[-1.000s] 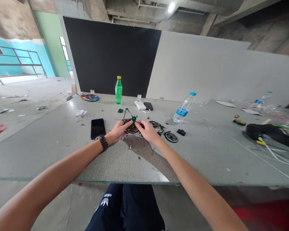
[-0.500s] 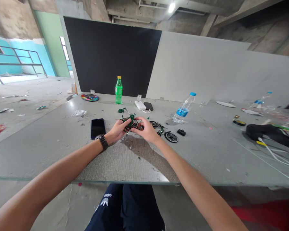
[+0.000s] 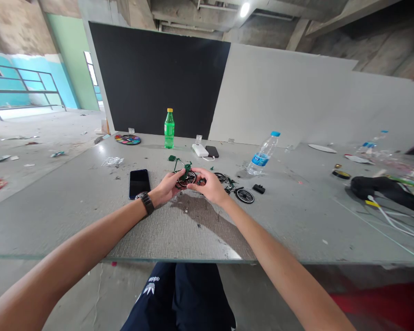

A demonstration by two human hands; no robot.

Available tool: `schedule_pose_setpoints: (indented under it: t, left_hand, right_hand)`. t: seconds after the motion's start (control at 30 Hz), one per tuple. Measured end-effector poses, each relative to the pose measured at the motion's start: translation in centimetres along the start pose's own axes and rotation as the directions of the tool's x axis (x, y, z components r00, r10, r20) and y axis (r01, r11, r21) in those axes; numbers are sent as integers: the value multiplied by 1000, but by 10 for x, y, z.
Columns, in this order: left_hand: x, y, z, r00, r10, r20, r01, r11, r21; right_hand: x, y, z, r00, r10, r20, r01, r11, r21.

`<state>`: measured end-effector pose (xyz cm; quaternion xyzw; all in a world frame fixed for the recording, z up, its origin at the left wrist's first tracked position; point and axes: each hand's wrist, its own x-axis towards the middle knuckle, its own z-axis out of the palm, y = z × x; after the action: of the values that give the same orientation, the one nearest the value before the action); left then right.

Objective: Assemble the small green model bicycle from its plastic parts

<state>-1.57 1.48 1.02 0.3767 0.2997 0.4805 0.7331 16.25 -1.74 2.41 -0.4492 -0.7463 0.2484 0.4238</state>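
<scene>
Between my two hands is a small model bicycle [image 3: 187, 178], with a dark green frame and a spoked black wheel. My left hand [image 3: 166, 187], with a watch on the wrist, is closed on its left side. The fingers of my right hand [image 3: 209, 185] pinch the wheel's right side; their tips partly hide what they touch. Just right of my right hand, a second set of model bicycle parts [image 3: 232, 187] lies on the table, with one wheel [image 3: 244, 196] toward the front. A small green piece [image 3: 172, 158] lies behind my left hand.
A phone [image 3: 139, 183] lies left of my hands. Behind stand a green bottle [image 3: 169, 129] and a white power bank [image 3: 200, 150]. To the right are a tilted water bottle [image 3: 262, 154], a small black block [image 3: 258, 189], tape [image 3: 341, 174] and cables [image 3: 386, 211]. A paint palette [image 3: 127, 139] lies back left.
The model bicycle has turned slightly between my hands, and my fingers have shifted a little on it. The whole view has drifted slightly. Nothing else on the table has moved.
</scene>
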Motion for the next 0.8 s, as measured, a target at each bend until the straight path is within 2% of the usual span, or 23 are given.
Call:
schedule_pose_setpoints:
  t: [0.3, 0.8]
  left_hand:
    - [6, -6, -8, 993, 13, 116, -14, 1000, 8]
    - [9, -6, -9, 997, -22, 75, 26, 998, -51]
  right_hand:
    - [0, 1, 1, 1000, 18, -25, -17, 1000, 15]
    - [-5, -1, 9, 1000, 7, -11, -7, 1000, 29]
